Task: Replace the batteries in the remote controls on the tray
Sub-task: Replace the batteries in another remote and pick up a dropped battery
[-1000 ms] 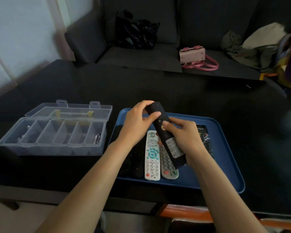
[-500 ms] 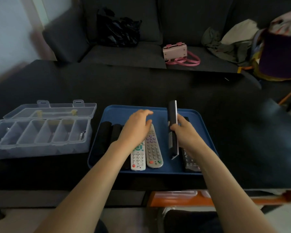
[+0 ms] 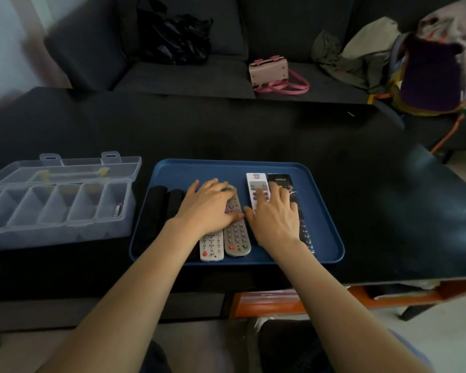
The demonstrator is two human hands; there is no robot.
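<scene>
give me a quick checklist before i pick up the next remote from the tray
1. Both hands free: left hand and right hand lie flat, holding nothing: ok.
2. All remotes down inside the blue tray: ok.
3. White remote lying flat: ok.
4. Organizer box lid open: ok.
5. Spare battery in the rightmost compartment: ok; how many, cannot tell.
6. Which remotes are already done: cannot tell.
</scene>
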